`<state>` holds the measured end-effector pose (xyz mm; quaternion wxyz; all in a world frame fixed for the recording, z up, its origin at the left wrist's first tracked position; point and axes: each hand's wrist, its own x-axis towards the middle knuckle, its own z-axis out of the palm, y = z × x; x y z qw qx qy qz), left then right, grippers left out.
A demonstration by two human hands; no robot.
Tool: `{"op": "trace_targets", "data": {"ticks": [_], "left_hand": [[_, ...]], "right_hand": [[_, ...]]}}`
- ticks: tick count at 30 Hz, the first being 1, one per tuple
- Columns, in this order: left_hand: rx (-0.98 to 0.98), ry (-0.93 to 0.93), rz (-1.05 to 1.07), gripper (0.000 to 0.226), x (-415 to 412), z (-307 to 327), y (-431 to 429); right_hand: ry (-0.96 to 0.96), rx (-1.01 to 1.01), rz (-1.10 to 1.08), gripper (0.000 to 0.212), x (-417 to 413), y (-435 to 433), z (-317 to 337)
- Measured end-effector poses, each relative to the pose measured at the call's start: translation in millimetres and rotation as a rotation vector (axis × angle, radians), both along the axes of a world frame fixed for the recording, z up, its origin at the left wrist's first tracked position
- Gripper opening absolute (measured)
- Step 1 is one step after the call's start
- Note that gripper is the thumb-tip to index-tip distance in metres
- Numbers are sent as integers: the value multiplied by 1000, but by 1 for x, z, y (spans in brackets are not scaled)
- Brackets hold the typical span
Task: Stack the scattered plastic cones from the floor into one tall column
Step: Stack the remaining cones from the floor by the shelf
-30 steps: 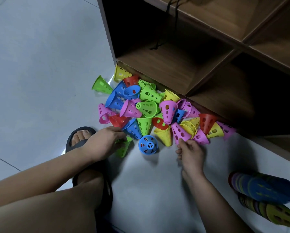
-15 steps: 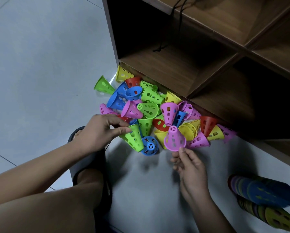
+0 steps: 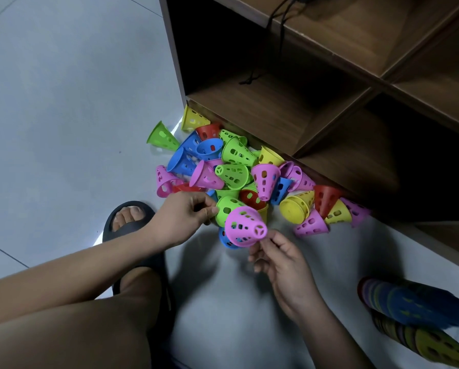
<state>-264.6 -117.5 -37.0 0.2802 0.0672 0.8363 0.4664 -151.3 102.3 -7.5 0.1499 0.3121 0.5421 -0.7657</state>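
A pile of perforated plastic cones [image 3: 239,169] in green, blue, pink, yellow and red lies on the floor against a wooden shelf. My left hand [image 3: 181,215] pinches a green cone [image 3: 227,207] by its rim just above the pile's near edge. My right hand [image 3: 279,255] holds a pink cone [image 3: 245,226] by its narrow end, tilted, its wide mouth pushed over the green cone. Under them a blue cone [image 3: 224,239] lies on the floor. Two long columns of stacked cones [image 3: 409,302] lie at the lower right.
The wooden shelf unit [image 3: 316,102] with open compartments stands right behind the pile; a black cord [image 3: 268,41] hangs inside. My foot in a black slipper [image 3: 128,217] rests on the grey tiled floor [image 3: 63,115] left of the pile, my knee below it.
Both hands lifted a cone from the pile and came together: the left brought the green cone right, the right swung the pink cone left over it.
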Motion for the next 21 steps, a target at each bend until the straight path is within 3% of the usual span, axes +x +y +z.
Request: {"op": "trace_targets", "data": {"ticks": [9,15,21], "left_hand": [[196,-99,-14,15,1,-6,-1],[-24,-19,-122,11,4,-15,4],[-177,79,-164,3,3,-28,-12]], "right_hand": [[18,-88,-71,19,-3,-8,-1],[-45,151,17,18,1,-5,-20],[-95,375,103,3,-2,7,-47]]}}
